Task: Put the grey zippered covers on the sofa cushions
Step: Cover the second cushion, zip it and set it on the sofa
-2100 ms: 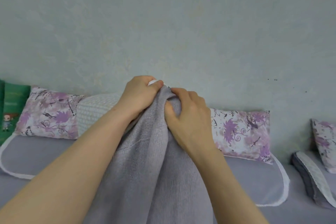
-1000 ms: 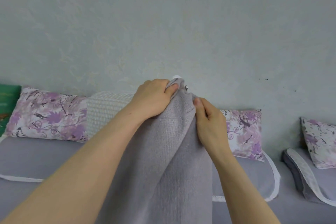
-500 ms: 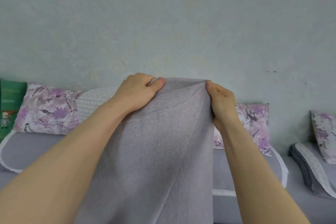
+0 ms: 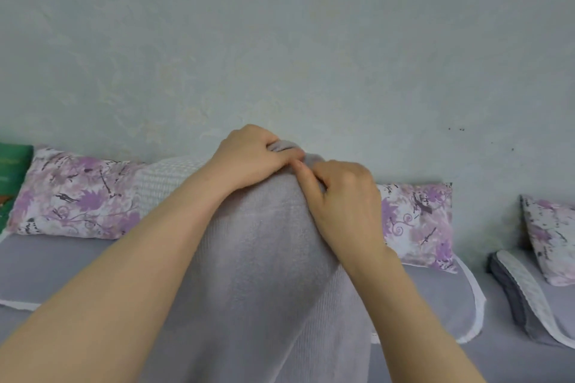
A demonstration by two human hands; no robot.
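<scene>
Cover (image 4: 264, 258), grey and ribbed, stands upright in the middle foreground in front of the sofa seat (image 4: 46, 261). It bulges round and full, but its fabric wraps every side in view, so what fills it is hidden. Its top is gathered into a tight bunch.

The left hand (image 4: 249, 155) curls over that bunch and grips it, knuckles up. The right hand (image 4: 342, 202) pinches the fabric just beside it, with its thumb tip close against the left fingers. Both forearms slant up along the cover's sides.

A row leans against the wall (image 4: 280, 40) behind. A green cushion (image 4: 12, 165) is at the far left edge, followed by a floral pillow (image 4: 74, 196). Next comes a white quilted pillow (image 4: 165, 180), partly behind the left forearm, then a second floral pillow (image 4: 417, 221) behind the right wrist. Well to the right, a third floral pillow (image 4: 550, 236) rests on a folded dark-grey pad (image 4: 522, 295) with a white quilted edge.
</scene>
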